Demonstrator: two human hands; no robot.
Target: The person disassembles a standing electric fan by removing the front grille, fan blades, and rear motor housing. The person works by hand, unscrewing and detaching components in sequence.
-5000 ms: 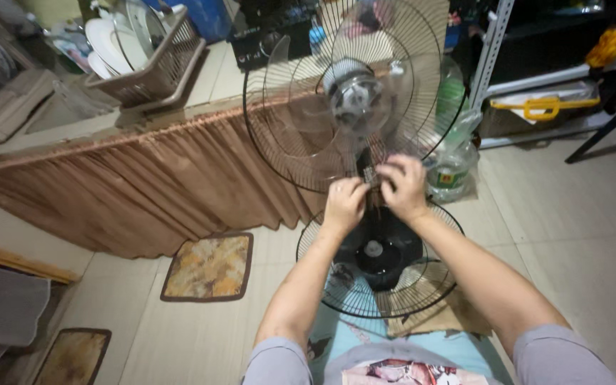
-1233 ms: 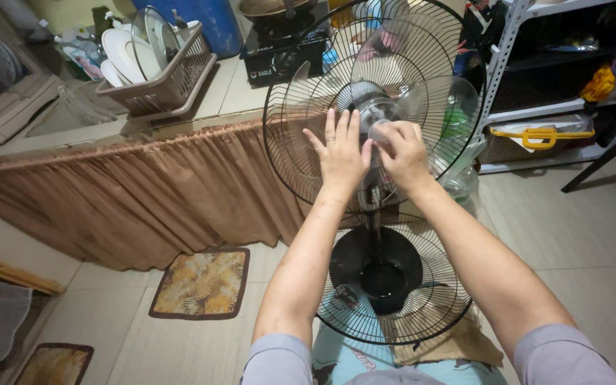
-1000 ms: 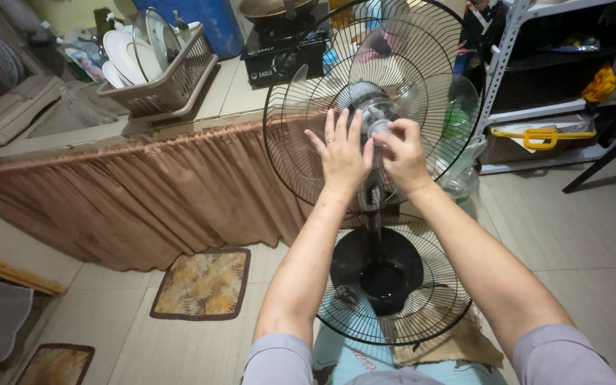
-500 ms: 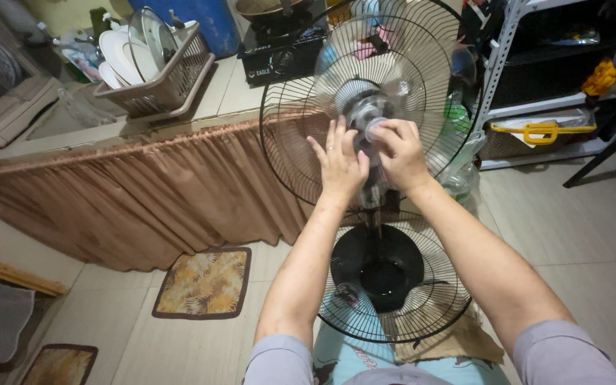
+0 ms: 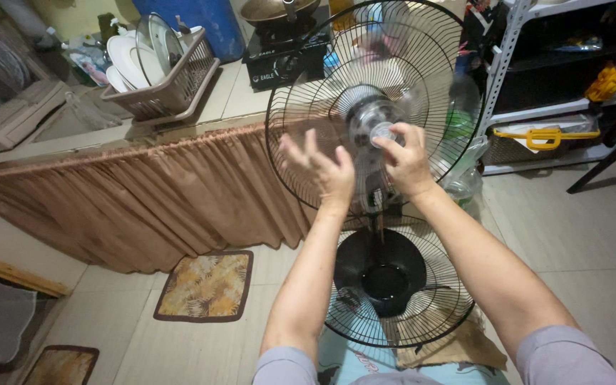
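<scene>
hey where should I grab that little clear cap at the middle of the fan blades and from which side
Probably pinch the round cap by its rim, coming straight from the open front, as the right hand does. It juts out from the hub, with the rear guard behind it. The left hand is open beside the clear blades.

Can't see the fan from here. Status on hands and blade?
Right hand pinching the hub cap. Left hand open, blurred, off the clear fan blade. Front grille on the floor below. Nothing blocking.
</scene>
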